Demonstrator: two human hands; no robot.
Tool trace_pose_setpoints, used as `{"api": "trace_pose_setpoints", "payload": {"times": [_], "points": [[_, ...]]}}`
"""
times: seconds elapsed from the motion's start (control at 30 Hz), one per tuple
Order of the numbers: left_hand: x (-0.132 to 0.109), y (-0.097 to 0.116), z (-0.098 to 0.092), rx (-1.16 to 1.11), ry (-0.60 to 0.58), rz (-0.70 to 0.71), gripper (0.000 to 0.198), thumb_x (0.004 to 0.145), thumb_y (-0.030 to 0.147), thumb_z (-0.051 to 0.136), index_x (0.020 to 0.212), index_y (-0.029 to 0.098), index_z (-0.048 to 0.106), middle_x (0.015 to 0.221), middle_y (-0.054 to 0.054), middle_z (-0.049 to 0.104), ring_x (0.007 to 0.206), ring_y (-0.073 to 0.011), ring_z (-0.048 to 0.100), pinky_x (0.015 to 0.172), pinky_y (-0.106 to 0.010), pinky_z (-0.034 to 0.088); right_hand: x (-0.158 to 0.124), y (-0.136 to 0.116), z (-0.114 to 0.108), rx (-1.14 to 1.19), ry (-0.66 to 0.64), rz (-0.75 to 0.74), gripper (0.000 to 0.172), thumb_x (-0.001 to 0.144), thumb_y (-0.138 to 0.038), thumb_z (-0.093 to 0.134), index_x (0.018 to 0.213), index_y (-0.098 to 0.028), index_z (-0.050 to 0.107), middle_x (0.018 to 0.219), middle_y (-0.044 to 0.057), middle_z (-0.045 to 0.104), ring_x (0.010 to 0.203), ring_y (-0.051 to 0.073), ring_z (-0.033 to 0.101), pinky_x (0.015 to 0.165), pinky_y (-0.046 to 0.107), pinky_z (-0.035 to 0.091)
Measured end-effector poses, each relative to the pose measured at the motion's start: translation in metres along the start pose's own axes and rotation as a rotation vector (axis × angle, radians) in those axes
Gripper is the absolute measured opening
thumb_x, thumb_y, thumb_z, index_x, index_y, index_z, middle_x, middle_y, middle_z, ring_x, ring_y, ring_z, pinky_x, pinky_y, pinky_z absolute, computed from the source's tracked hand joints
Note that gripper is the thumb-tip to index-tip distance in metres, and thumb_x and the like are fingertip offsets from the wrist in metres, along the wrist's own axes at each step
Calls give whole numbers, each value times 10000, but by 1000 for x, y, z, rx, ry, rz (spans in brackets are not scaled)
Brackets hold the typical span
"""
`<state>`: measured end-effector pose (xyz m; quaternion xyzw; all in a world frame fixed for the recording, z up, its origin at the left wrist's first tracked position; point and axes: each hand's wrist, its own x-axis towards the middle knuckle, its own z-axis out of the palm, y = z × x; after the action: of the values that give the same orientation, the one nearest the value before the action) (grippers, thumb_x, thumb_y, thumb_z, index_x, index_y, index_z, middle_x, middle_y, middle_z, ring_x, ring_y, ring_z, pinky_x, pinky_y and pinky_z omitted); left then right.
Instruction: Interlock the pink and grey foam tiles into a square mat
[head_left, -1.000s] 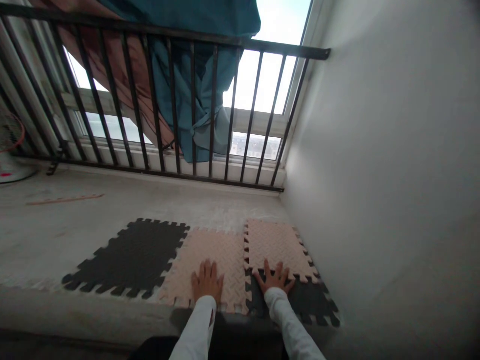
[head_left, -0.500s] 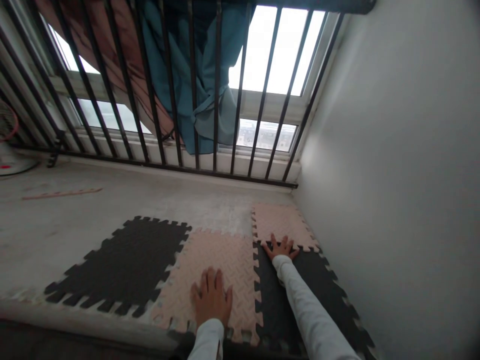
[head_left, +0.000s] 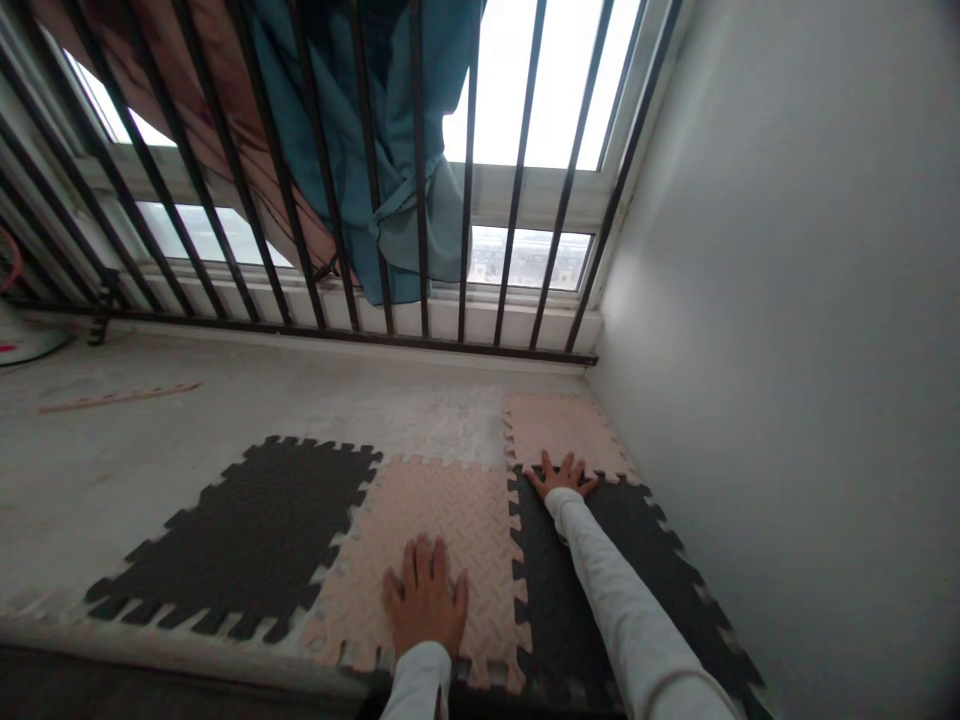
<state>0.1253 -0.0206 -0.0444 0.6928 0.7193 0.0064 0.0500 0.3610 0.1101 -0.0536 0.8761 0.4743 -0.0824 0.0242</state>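
My left hand lies flat, fingers apart, on a pink foam mat tile with toothed edges and a raised pattern. My right hand presses with spread fingers over the seam between a dark foam tile and a smaller-looking pink tile behind it. Left of the near pink tile lies another dark tile; its right teeth meet the pink tile's edge, with pale gaps showing along the joint. Neither hand holds anything.
A plain white wall rises along the right side. Black railing bars stand at the back, before a window and hanging blue curtain. A thin strip and a fan base rest on the pale floor at left.
The view has shifted slightly. Both hands stay on the same tiles, fingers spread; the right hand still lies across the seam.
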Motion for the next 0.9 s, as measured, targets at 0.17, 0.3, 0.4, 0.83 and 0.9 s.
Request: {"api": "trace_pose_setpoints", "payload": {"times": [0.17, 0.3, 0.4, 0.83, 0.9], "points": [[0, 0, 0, 3, 8, 4, 529, 782, 411, 273, 1277, 232, 323, 1375, -56, 264, 1263, -252, 174, 990, -534, 105, 6, 2, 2, 3, -29, -19, 749, 647, -753, 95, 1306, -396, 87, 1418, 120, -10, 1245, 380, -59, 803, 680, -124], [-1, 0, 0, 3, 3, 7, 535, 781, 417, 265, 1280, 232, 318, 1379, -57, 256, 1265, -256, 166, 991, -536, 100, 7, 4, 2, -14, -11, -28, 747, 653, -747, 76, 1309, -390, 84, 1418, 118, 0, 1248, 376, -44, 816, 678, -109], [0, 0, -1, 8, -1, 9, 537, 783, 414, 254, 1284, 230, 309, 1378, -57, 257, 1264, -255, 170, 988, -534, 113, 5, 6, 6, -33, 17, -39, 718, 670, -732, 72, 1306, -399, 81, 1421, 106, 1, 1254, 361, -41, 837, 669, -91], [2, -2, 4, 11, 0, 14, 540, 777, 438, 259, 1277, 242, 321, 1380, -60, 254, 1268, -249, 161, 990, -526, 106, 18, 58, -27, -28, 165, 33, 425, 831, -313, 243, 1174, -193, 463, 1236, 157, 411, 1111, 243, 394, 863, 394, 322], [2, -1, 4, 16, -4, 12, 539, 777, 438, 262, 1277, 247, 319, 1378, -57, 260, 1267, -245, 164, 989, -525, 108, 26, 77, -32, -33, 153, 66, 398, 822, -289, 275, 1126, -180, 507, 1162, 166, 465, 1031, 246, 461, 796, 370, 368]]}}
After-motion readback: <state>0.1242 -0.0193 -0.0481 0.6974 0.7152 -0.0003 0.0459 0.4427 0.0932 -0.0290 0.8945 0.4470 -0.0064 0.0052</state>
